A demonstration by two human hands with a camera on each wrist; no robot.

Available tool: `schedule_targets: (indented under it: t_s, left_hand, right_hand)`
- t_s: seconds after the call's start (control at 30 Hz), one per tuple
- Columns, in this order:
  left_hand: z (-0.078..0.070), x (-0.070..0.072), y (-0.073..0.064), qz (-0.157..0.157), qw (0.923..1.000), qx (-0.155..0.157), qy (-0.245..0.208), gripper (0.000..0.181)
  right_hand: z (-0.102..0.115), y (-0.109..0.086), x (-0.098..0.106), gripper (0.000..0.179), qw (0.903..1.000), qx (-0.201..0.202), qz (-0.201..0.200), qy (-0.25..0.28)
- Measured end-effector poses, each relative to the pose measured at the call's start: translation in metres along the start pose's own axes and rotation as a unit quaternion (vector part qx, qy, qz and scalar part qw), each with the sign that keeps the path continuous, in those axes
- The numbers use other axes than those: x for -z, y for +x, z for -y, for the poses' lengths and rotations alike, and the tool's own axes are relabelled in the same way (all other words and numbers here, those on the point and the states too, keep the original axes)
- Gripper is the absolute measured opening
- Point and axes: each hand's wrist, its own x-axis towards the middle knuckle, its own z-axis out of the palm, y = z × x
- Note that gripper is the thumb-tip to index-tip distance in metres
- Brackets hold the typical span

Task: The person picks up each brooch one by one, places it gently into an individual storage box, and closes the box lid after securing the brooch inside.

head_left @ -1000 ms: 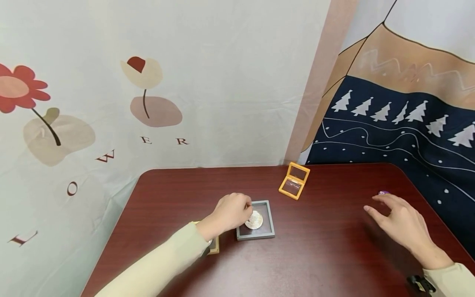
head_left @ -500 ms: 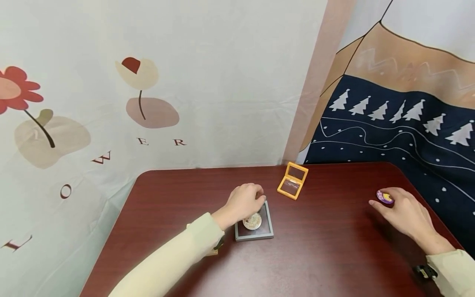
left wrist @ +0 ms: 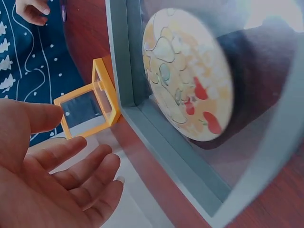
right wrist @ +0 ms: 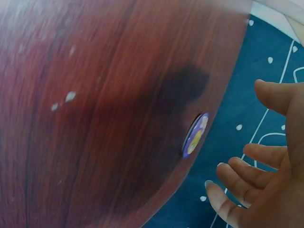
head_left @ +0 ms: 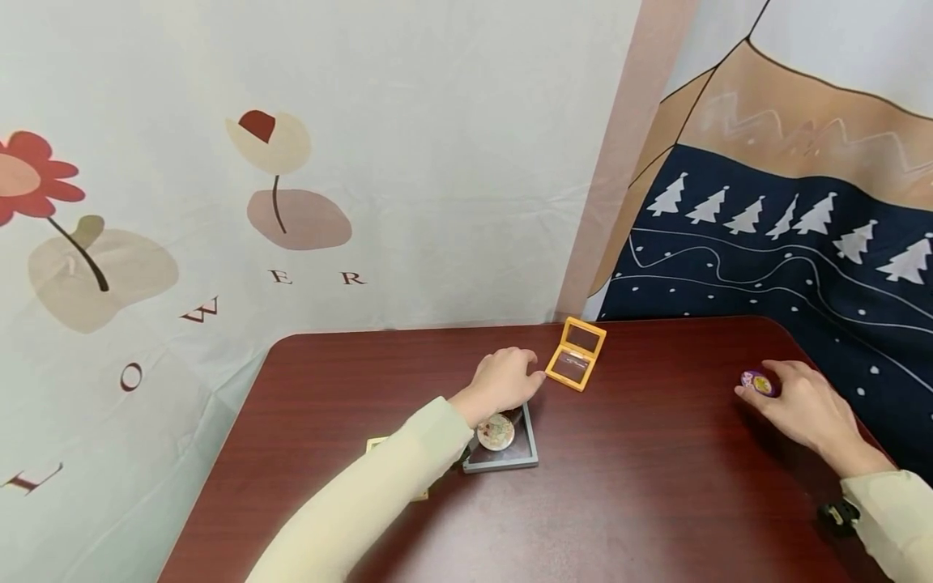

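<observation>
My left hand [head_left: 505, 379] has relaxed, parted fingers with nothing between them. It is over the far edge of a grey square display frame [head_left: 500, 465], its fingertips close to an orange hinged case [head_left: 572, 366] that stands unfolded. A round pin badge [left wrist: 187, 73] with a cream, red-dotted picture lies in the grey frame. On the right, my right hand [head_left: 805, 409] reaches toward a small purple-and-yellow round badge [head_left: 756, 383], thumb and fingers spread around it. The right wrist view shows this badge [right wrist: 195, 135] lying on the table, apart from the fingers.
A pale yellow frame [head_left: 375, 444] lies mostly hidden under my left forearm. The dark red table [head_left: 619, 486] ends at a curtain with printed flowers behind and a navy tree-print cloth [head_left: 729, 251] at the right.
My left hand has moved from above the grey frame's badge toward the orange case. The right hand has shifted slightly rightward and now lies beside the purple badge, which has come into view.
</observation>
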Motion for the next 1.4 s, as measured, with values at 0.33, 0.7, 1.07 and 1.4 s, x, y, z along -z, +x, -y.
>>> schedule_targets:
  t_s: [0.33, 0.7, 1.07, 1.4]
  left_hand:
    - [-0.017, -0.009, 0.023, 0.003, 0.9998, 0.022, 0.003, 0.042]
    - [-0.030, -0.024, 0.043, 0.041, 0.9976, 0.049, 0.027, 0.031]
    - [-0.028, -0.028, 0.055, 0.042, 0.9950, 0.083, 0.035, 0.026]
    - [-0.026, -0.030, 0.059, 0.053, 0.9932, 0.083, 0.062, 0.020]
  right_hand:
    - [-0.018, 0.008, 0.000, 0.081, 0.9992, -0.014, 0.034, -0.019]
    - [-0.028, 0.018, -0.009, 0.087, 0.9964, -0.033, 0.074, -0.023]
    - [-0.030, 0.021, -0.010, 0.074, 0.9957, -0.030, 0.086, -0.019]
    - [-0.027, 0.025, -0.012, 0.059, 0.9968, -0.003, 0.080, -0.005]
